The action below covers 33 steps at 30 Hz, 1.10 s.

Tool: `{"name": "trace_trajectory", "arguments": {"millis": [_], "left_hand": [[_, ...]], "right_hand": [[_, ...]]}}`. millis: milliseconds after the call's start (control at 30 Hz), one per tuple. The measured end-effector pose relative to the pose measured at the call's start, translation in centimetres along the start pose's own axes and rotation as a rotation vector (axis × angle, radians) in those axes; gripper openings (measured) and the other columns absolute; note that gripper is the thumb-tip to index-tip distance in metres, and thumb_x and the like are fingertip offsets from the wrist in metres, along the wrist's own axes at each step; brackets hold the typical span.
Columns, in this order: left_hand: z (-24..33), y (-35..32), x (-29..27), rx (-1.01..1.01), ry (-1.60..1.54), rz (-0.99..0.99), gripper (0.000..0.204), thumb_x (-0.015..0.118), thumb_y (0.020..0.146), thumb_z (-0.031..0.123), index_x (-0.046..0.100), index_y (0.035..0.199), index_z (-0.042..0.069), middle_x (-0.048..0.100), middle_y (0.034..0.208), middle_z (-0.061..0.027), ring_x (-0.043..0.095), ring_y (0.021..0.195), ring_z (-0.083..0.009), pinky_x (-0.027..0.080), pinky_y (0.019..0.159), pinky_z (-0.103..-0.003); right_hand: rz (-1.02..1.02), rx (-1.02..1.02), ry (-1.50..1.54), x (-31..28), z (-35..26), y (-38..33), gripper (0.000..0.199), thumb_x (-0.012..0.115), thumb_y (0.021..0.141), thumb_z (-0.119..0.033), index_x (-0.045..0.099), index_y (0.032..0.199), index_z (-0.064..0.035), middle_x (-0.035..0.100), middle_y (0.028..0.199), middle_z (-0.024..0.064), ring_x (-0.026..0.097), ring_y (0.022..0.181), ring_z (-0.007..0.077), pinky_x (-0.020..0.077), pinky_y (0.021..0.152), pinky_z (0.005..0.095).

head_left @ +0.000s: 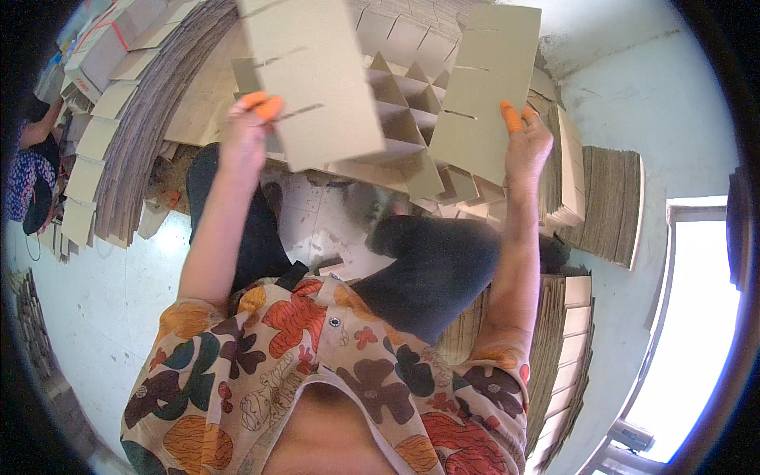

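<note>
My left hand (pixel 245 138), with orange covers on the fingertips, grips the lower left edge of a slotted cardboard strip (pixel 321 87). That strip is tilted and slightly blurred. On the other side, my right hand (pixel 528 146), its fingertips covered in orange too, pinches the right edge of a second slotted cardboard strip (pixel 484 87). Both strips are raised, with short slots cut in from one side. Between and behind them stands an interlocked cardboard divider grid (pixel 408 111) with open cells; the strips hide parts of it.
A wooden board (pixel 207 91) lies beneath the grid. Long stacks of cardboard strips (pixel 146 150) curve along the left, and more stacks (pixel 606 198) stand at the right by the wall. Another person (pixel 36 170) sits at the far left. A bright opening (pixel 689 317) is at the right.
</note>
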<state>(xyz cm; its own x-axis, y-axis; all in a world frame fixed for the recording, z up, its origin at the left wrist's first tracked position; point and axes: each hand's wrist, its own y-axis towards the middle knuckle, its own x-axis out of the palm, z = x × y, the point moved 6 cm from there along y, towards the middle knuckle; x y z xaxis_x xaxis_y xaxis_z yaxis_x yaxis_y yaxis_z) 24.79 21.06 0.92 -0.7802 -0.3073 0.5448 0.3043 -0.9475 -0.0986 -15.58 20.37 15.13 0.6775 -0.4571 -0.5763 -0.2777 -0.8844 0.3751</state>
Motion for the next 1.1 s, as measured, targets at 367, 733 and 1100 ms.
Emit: {"name": "trace_trajectory", "arguments": {"millis": [367,733,1100], "left_hand": [[0.8,0.6,-9.7,0.023,-0.034,-0.002,0.013,0.063,0.081,-0.001,0.059,0.09,0.008,0.063,0.085,-0.0031,0.06,0.074,-0.0133,0.047,0.067,-0.028],[-0.8,0.9,-10.0,0.001,0.004,-0.189,0.016,0.056,0.083,0.0,0.057,0.096,0.009,0.06,0.09,-0.0014,0.059,0.083,-0.0151,0.046,0.072,-0.029],[-1.4,0.3,-8.6,-0.09,-0.029,-0.128,0.013,0.059,0.084,-0.001,0.059,0.095,0.006,0.063,0.092,-0.0038,0.061,0.083,-0.0134,0.05,0.072,-0.028]], "right_hand": [[-0.335,-0.38,-0.117,7.3,-5.7,-2.7,0.048,0.073,0.077,-0.01,0.056,0.12,0.0044,0.066,0.082,0.0093,0.051,0.071,0.0057,0.046,0.066,0.0219],[-0.322,-0.406,-0.131,8.9,-6.6,-2.0,0.045,0.072,0.076,-0.011,0.058,0.117,0.0019,0.049,0.067,0.0157,0.048,0.061,0.0189,0.0435,0.057,0.0298],[-0.391,-0.489,-0.186,10.6,-7.2,-1.9,0.047,0.072,0.076,-0.01,0.057,0.12,-0.0002,0.043,0.062,0.0145,0.04,0.056,0.0155,0.0416,0.055,0.0283]]}}
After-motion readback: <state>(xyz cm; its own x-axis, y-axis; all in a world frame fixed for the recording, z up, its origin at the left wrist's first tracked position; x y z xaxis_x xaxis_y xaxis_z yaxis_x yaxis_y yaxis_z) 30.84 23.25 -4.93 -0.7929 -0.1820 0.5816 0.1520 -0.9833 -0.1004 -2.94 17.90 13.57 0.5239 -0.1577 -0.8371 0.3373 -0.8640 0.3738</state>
